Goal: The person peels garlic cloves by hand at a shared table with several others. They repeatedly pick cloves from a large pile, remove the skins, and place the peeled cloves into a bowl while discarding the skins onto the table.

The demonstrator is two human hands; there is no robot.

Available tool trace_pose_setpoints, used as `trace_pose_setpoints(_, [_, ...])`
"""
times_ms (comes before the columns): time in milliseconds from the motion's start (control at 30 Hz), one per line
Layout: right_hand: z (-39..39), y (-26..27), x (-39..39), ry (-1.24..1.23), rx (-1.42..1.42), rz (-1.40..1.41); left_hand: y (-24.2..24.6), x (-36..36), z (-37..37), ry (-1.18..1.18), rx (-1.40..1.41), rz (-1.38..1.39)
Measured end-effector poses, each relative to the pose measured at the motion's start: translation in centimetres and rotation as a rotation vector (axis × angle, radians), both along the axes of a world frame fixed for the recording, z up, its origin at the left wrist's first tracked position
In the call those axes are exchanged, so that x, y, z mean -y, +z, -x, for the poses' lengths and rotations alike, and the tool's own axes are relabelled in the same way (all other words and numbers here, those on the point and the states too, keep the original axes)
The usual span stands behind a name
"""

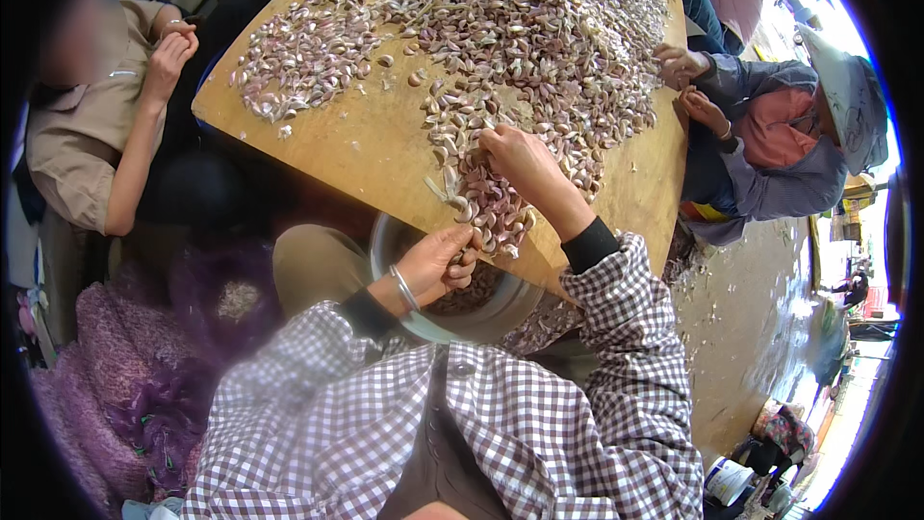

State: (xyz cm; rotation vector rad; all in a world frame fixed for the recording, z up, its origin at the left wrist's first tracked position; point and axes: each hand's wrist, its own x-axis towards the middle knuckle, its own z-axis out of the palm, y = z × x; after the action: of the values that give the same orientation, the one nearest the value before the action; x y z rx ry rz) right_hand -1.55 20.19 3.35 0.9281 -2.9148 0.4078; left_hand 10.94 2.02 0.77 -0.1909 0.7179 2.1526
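Note:
Garlic cloves (498,195) lie in a narrow heap that runs down to the near corner of a wooden table (346,152). My right hand (523,159) reaches over this heap with its fingertips down among the cloves; whether it pinches one is hidden. At the table edge, my left hand (440,263) has its fingers curled, with a small brownish piece, apparently a garlic clove, showing between them. Below that hand, partly under the table corner, a wide basin (426,332) holds brownish pieces that look like cloves.
A large garlic pile (520,29) covers the far tabletop, and a smaller, paler clove pile (310,50) lies left. One person (94,123) sits at left; another in a hat (765,108) works at the right edge. Purple mesh sacks (123,375) stand at lower left.

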Motion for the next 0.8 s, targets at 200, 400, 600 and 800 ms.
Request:
trace_pose_setpoints(200, [0.2,0.6,-0.2,-0.102,-0.079,-0.066,0.0,-0.1,-0.6,-0.004,0.055,0.062])
trace_pose_setpoints(400, [-7.5,2.5,-1.4,-0.152,-0.097,0.386,-0.3,0.1,-1.3,-0.061,0.103,0.070])
trace_pose_setpoints(600, [-16.7,0.6,-2.9,-0.195,0.106,0.587,-1.8,-1.2,-3.5,-0.099,0.199,-0.007])
trace_pose_setpoints(800, [-16.4,-1.4,-3.1,-0.345,0.010,0.581,-3.0,-1.6,-4.9,-0.159,0.159,0.055])
